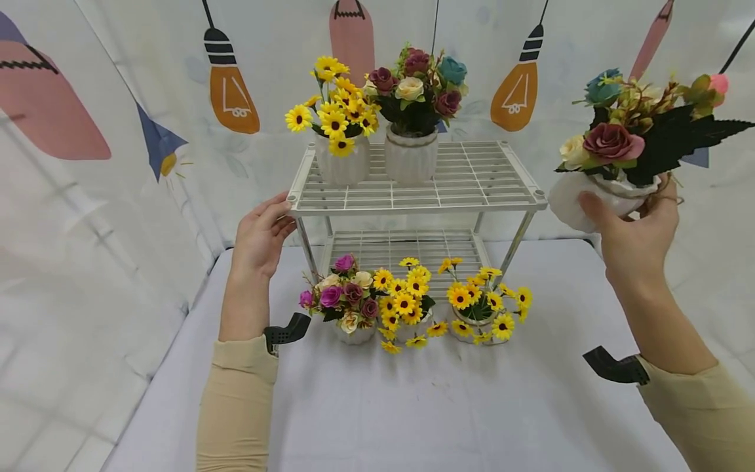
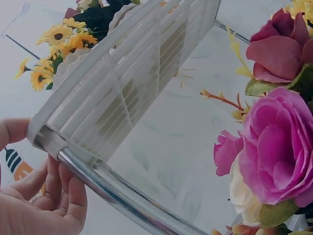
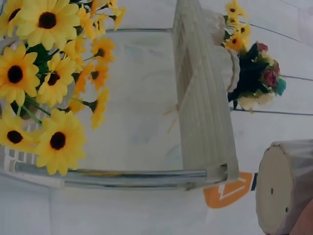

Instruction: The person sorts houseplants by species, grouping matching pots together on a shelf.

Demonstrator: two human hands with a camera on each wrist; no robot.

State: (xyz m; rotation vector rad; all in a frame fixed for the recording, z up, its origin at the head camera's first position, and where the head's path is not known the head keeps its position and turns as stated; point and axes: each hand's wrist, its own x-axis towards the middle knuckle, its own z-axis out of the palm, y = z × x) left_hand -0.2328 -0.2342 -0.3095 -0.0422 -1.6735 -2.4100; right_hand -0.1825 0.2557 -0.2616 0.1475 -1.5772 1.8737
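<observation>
Pot (image 1: 580, 196) of roses was held tilted in the right hand (image 1: 639, 236), right of the rack (image 1: 413, 196) (top shelf level); the left hand (image 1: 259, 236) gripped the rack's left corner.

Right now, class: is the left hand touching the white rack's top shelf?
Touching. In the left wrist view, the left hand has its fingers against the top shelf corner, thumb on its edge.
</observation>
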